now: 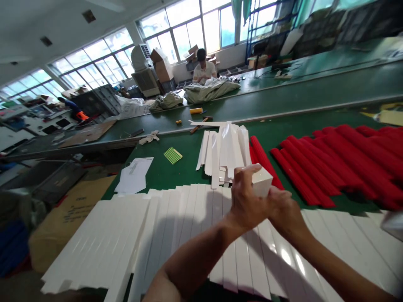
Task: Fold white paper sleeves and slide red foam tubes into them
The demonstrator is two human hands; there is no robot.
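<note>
A glossy white cardboard box [262,181], its squared end toward the far side of the table, is between my two hands. My left hand [246,197] wraps round its left side, with fingers over the top edge. My right hand [282,205] is closed against its lower right side, close beside the left hand. My hands hide the near part of the box. Below my hands, long flat white cartons [185,222] lie in an overlapping row. Just beyond stands a pile of narrow white box pieces [228,149], some folded.
Red rolls [333,163] cover the table's right side. A white paper sheet [135,174] and a green sticker sheet [173,155] lie left. Farther off are a hammer [201,125], a yellow roll [196,110] and a seated person [204,69] behind grey cloth.
</note>
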